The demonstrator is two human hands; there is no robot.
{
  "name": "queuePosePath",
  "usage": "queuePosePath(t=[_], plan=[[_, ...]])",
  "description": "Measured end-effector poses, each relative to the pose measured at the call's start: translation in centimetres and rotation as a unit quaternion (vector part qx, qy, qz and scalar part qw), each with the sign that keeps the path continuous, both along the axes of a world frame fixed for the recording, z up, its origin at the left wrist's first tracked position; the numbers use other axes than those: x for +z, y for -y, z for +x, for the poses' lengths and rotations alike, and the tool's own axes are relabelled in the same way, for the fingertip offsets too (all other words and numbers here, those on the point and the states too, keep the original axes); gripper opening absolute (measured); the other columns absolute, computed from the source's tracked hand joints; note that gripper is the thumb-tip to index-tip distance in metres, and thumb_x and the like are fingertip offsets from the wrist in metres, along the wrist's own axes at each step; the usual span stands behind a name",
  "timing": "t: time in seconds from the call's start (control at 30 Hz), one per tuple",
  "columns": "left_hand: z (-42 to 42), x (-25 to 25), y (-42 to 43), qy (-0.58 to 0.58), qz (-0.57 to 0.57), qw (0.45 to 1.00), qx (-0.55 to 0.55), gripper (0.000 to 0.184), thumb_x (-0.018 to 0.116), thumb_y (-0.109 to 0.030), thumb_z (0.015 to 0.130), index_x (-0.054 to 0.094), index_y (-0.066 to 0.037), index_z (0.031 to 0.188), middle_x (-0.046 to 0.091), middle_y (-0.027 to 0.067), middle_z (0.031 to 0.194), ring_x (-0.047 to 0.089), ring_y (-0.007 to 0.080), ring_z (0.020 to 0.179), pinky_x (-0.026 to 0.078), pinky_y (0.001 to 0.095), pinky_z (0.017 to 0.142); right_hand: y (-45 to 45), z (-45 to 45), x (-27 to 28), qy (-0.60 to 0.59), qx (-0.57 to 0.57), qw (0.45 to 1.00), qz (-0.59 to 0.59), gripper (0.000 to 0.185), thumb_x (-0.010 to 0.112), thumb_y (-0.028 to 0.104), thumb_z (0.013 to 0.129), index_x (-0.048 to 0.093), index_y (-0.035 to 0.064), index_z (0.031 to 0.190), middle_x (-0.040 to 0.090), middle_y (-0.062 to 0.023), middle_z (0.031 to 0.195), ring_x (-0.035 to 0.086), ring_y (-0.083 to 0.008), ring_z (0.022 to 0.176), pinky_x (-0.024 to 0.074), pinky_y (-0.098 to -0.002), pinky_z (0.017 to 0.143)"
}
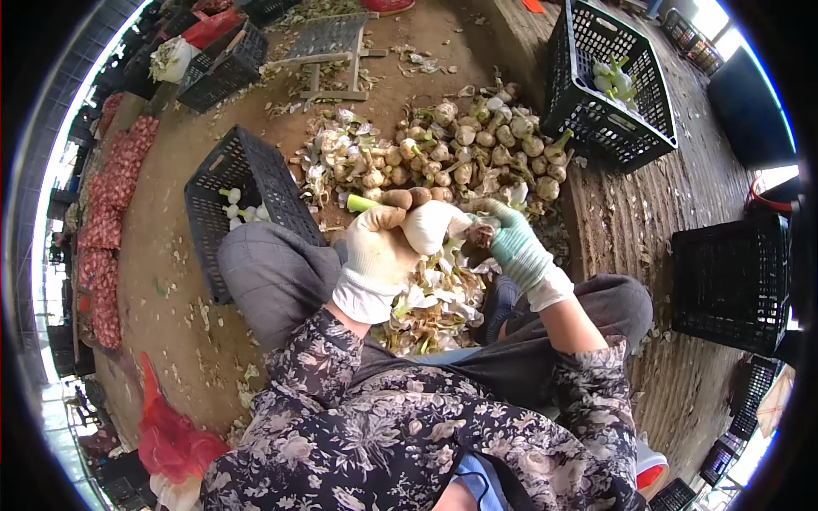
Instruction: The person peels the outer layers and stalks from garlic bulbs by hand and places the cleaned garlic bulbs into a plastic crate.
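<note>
A large peeled white garlic bulb (429,226) with a cut green stem (362,203) is held up before my lap. My left hand (379,249), in a pale glove with brown fingertips, wraps around the bulb. At the bulb's other side, my right hand (518,247), in a teal and white glove, is closed on a dark brownish tuft (481,234) that looks like dry garlic skin or roots. Just beyond both hands lies a heap of unpeeled garlic bulbs (460,140). Loose garlic skins (439,307) are piled between my legs.
To the left, a black crate (281,183) holds several white bulbs. Another black crate (579,111) with peeled garlic stands on boards at upper right. A small wooden stool (328,43) is ahead. Red net sacks (111,204) line the far left; a black crate (728,281) stands right.
</note>
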State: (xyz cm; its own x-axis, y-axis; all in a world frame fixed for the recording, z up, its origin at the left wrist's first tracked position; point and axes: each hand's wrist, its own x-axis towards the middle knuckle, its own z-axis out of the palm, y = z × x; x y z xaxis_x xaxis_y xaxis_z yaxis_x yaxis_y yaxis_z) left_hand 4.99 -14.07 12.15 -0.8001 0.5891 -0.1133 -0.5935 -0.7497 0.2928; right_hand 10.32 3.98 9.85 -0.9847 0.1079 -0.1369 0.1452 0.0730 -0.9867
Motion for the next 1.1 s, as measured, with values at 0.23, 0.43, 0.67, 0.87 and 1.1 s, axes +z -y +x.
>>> queuePosePath(t=[0.23,0.43,0.67,0.87,1.1], plan=[[-0.6,-0.2,-0.1,0.178,-0.005,0.984,-0.026,0.024,0.047,-0.015,0.080,0.062,0.002,0.083,0.062,0.0168,0.097,0.059,0.0310,0.093,0.051,0.0427,0.078,-0.1,0.3,3.0,-0.122,0.099,0.965,-0.208,0.072,0.072,0.010,0.070,0.034,0.0091,0.132,0.048,-0.0093,0.116,0.055,-0.0167,0.088,0.0485,-0.0260,0.072],[-0.6,-0.9,-0.9,0.161,0.029,0.985,-0.052,0.025,0.044,-0.019,0.082,0.060,-0.002,0.093,0.062,0.0157,0.095,0.060,0.0304,0.086,0.051,0.0413,0.075,1.3,0.3,4.4,-0.054,0.030,0.987,-0.146,0.016,0.057,-0.010,0.073,0.060,-0.0006,0.086,0.061,-0.0036,0.076,0.057,-0.0085,0.071,0.0478,-0.0222,0.062],[-2.4,-0.2,-1.9,0.160,-0.150,0.974,0.052,0.039,0.038,-0.041,0.090,0.055,-0.009,0.106,0.059,0.0104,0.099,0.059,0.0262,0.082,0.053,0.0391,0.059,-1.1,0.4,1.6,-0.149,0.114,0.922,0.338,0.030,0.064,0.014,0.076,0.057,0.0015,0.103,0.062,-0.0096,0.088,0.060,-0.0180,0.075,0.0488,-0.0298,0.067],[-2.0,-1.8,-2.6,0.099,-0.294,0.950,0.041,0.029,0.054,-0.036,0.086,0.057,-0.012,0.102,0.061,0.0026,0.089,0.058,0.0145,0.072,0.040,0.0227,0.043,-0.4,0.0,1.6,-0.173,-0.049,0.974,0.140,0.050,0.076,0.014,0.063,0.054,0.0021,0.107,0.058,-0.0101,0.087,0.060,-0.0195,0.080,0.0496,-0.0276,0.069],[0.0,-1.4,-3.0,0.050,-0.305,0.949,0.065,0.023,0.057,-0.027,0.085,0.057,-0.006,0.094,0.062,0.0047,0.082,0.060,0.0136,0.067,0.048,0.0236,0.050,0.0,-0.4,2.7,-0.171,-0.046,0.984,-0.004,0.025,0.068,0.004,0.070,0.058,0.0011,0.093,0.058,-0.0065,0.071,0.057,-0.0146,0.059,0.0480,-0.0259,0.053]])
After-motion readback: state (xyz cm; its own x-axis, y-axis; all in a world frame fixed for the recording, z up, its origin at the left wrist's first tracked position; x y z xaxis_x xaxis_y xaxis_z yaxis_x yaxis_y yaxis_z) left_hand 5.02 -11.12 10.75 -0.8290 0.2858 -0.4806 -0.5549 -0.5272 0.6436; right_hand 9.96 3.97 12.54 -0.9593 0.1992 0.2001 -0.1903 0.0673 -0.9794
